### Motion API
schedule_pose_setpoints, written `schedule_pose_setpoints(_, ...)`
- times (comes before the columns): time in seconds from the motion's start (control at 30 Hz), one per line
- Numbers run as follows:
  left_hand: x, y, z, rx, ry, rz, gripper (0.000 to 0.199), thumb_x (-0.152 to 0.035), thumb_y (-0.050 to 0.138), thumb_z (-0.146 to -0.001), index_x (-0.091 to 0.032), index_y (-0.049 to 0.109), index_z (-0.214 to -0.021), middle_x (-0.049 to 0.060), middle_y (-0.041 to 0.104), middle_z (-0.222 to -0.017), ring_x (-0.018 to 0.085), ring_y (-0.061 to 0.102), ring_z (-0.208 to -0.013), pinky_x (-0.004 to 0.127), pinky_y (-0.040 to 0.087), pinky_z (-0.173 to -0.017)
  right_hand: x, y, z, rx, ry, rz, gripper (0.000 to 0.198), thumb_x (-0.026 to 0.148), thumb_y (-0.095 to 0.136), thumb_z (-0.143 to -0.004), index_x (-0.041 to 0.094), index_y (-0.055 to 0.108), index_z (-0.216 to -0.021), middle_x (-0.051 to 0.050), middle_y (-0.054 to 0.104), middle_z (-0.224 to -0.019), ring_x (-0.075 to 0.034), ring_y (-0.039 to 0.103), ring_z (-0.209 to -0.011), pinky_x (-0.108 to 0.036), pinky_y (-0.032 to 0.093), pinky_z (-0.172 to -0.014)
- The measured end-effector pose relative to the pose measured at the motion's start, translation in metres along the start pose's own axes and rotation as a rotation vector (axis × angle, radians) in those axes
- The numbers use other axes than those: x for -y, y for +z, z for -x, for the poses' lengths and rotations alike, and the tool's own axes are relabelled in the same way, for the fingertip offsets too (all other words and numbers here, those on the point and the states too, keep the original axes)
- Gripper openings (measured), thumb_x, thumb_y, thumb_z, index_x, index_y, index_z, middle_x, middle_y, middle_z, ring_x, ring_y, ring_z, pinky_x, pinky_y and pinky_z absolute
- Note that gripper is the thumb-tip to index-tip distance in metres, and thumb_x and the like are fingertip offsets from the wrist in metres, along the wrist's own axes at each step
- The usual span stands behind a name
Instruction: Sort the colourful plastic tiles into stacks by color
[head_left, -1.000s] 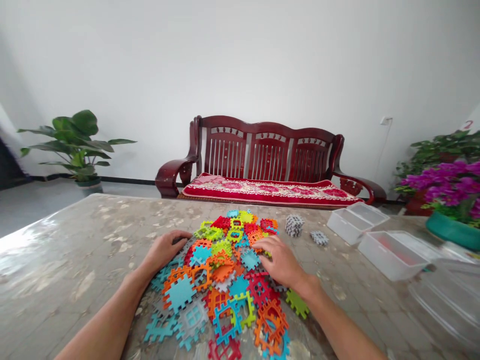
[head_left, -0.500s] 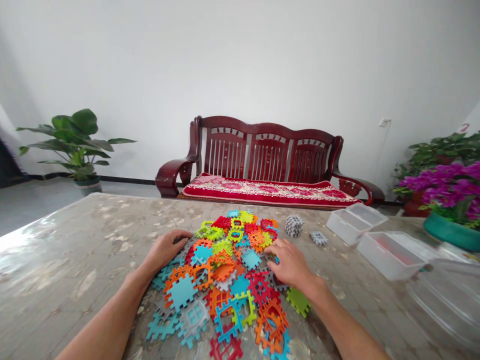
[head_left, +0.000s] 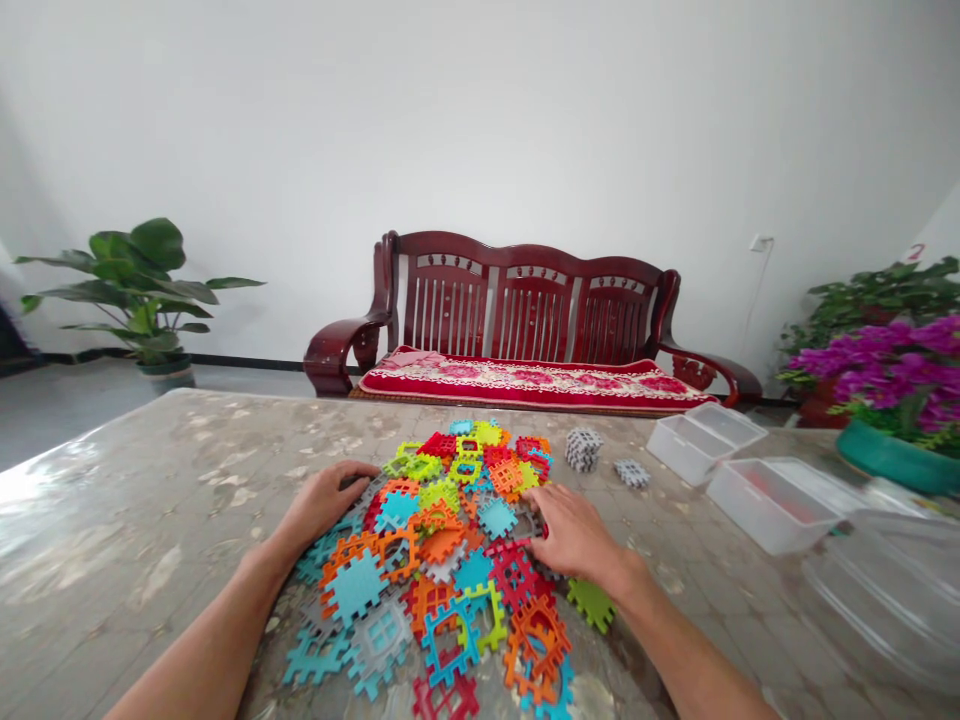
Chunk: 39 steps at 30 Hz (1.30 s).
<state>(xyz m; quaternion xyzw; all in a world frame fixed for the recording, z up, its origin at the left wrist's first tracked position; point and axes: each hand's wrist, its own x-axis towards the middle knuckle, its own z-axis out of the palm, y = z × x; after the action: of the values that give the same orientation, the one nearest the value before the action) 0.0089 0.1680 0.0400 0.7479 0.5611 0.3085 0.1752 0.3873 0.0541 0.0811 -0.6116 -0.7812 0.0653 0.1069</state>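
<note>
A heap of interlocking plastic tiles (head_left: 436, 540) in orange, blue, red, lime and grey is spread between my hands. My left hand (head_left: 324, 505) lies along the heap's left edge, fingers stretched toward a grey tile (head_left: 367, 493); it holds nothing that I can see. On the opposite side my right hand (head_left: 574, 528) rests at the heap's edge, thumb and forefinger apart around a grey tile (head_left: 529, 523). Whether it touches that tile is unclear. A lime tile (head_left: 592, 603) lies beneath my right wrist.
Beyond my right hand stand a stack of grey tiles (head_left: 583, 449) and a smaller grey pile (head_left: 631, 472). Two clear plastic boxes (head_left: 682, 452) (head_left: 772, 510), a transparent lid (head_left: 892, 590) and a flower pot (head_left: 892, 455) occupy the right side. A wooden bench (head_left: 495, 300) is behind the table.
My right hand has shifted slightly inward over the heap's right edge, its fingers nearer the grey tile. My left hand stays by the left edge. The whole view has drifted a little.
</note>
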Motion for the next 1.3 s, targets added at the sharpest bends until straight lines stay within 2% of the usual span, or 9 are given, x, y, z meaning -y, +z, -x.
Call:
schedule_pose_setpoints(0.3, -0.001, -0.002, -0.001, 0.007, -0.019, -0.034, 0.039, -0.047, 0.051, -0.072, -0.026, 0.078, -0.093, 0.002, 0.079, -0.098, 0.025, 0.072, -0.095, 0.031, 0.054, -0.087, 0.003, -0.005, 0.003, -0.005, -0.029, 0.046, 0.038, 0.031, 0.065, -0.077, 0.02, 0.064, -0.114, -0.011, 0.064, -0.112, -0.028, 0.058, -0.108, -0.037, 0.044, -0.092)
schedule_pose_setpoints(0.47, 0.001, -0.001, 0.0, 0.006, -0.033, -0.021, 0.04, -0.048, 0.052, -0.072, -0.026, 0.078, -0.093, 0.003, 0.079, -0.099, 0.025, 0.071, -0.095, 0.032, 0.053, -0.088, -0.003, -0.003, 0.003, -0.077, -0.063, -0.07, 0.05, 0.009, 0.056, -0.074, 0.02, 0.061, -0.122, -0.009, 0.058, -0.119, -0.023, 0.055, -0.113, -0.033, 0.043, -0.099)
schedule_pose_setpoints(0.57, 0.004, 0.0, -0.001, 0.005, -0.032, -0.02, 0.041, -0.049, 0.052, -0.073, -0.026, 0.078, -0.095, 0.003, 0.079, -0.099, 0.026, 0.071, -0.096, 0.033, 0.053, -0.089, -0.009, 0.002, -0.001, -0.136, -0.055, -0.205, 0.059, -0.001, 0.051, -0.067, 0.021, 0.062, -0.121, -0.007, 0.058, -0.118, -0.019, 0.058, -0.107, -0.029, 0.045, -0.095)
schedule_pose_setpoints(0.77, 0.006, 0.001, -0.002, 0.003, -0.038, -0.008, 0.04, -0.049, 0.053, -0.072, -0.026, 0.078, -0.094, 0.002, 0.079, -0.099, 0.026, 0.071, -0.095, 0.032, 0.053, -0.089, -0.042, 0.004, -0.016, -0.289, 0.143, -0.445, 0.048, 0.003, 0.052, -0.068, 0.019, 0.07, -0.109, -0.006, 0.065, -0.105, -0.017, 0.064, -0.086, -0.028, 0.051, -0.079)
schedule_pose_setpoints(0.9, 0.006, 0.001, -0.002, 0.001, -0.016, -0.012, 0.04, -0.05, 0.053, -0.072, -0.026, 0.078, -0.094, 0.003, 0.079, -0.098, 0.026, 0.071, -0.095, 0.032, 0.052, -0.089, -0.074, 0.001, -0.02, -0.258, 0.345, -0.569, 0.046, 0.014, 0.054, -0.074, 0.014, 0.066, -0.119, -0.009, 0.071, -0.105, -0.019, 0.068, -0.083, -0.031, 0.054, -0.077)
schedule_pose_setpoints(0.97, 0.006, 0.0, -0.002, 0.007, -0.009, -0.02, 0.041, -0.05, 0.053, -0.073, -0.026, 0.078, -0.095, 0.003, 0.079, -0.099, 0.026, 0.071, -0.096, 0.032, 0.052, -0.089, -0.085, 0.003, -0.018, -0.243, 0.387, -0.547, 0.047, 0.016, 0.054, -0.075, 0.013, 0.065, -0.121, -0.01, 0.072, -0.108, -0.02, 0.069, -0.09, -0.033, 0.053, -0.083)
schedule_pose_setpoints(1.07, 0.007, 0.001, -0.002, 0.01, -0.017, -0.034, 0.041, -0.05, 0.052, -0.074, -0.026, 0.078, -0.096, 0.003, 0.079, -0.1, 0.026, 0.07, -0.097, 0.032, 0.052, -0.089, -0.091, 0.009, -0.014, -0.254, 0.343, -0.41, 0.048, 0.019, 0.059, -0.075, 0.014, 0.064, -0.122, -0.011, 0.069, -0.118, -0.023, 0.066, -0.104, -0.036, 0.05, -0.093)
schedule_pose_setpoints(1.17, 0.007, 0.001, -0.002, 0.012, -0.021, -0.033, 0.041, -0.051, 0.053, -0.074, -0.027, 0.078, -0.096, 0.003, 0.079, -0.102, 0.026, 0.07, -0.097, 0.032, 0.052, -0.09, -0.087, 0.012, -0.01, -0.238, 0.289, -0.223, 0.055, 0.023, 0.066, -0.072, 0.015, 0.062, -0.126, -0.013, 0.065, -0.125, -0.026, 0.061, -0.114, -0.039, 0.044, -0.101)
schedule_pose_setpoints(1.3, 0.007, 0.0, -0.002, 0.011, -0.021, -0.022, 0.041, -0.052, 0.054, -0.073, -0.027, 0.078, -0.095, 0.002, 0.079, -0.101, 0.026, 0.07, -0.097, 0.031, 0.052, -0.09, -0.077, 0.009, -0.008, -0.184, 0.331, -0.078, 0.059, 0.023, 0.066, -0.073, 0.014, 0.058, -0.131, -0.015, 0.063, -0.129, -0.028, 0.056, -0.122, -0.037, 0.039, -0.104)
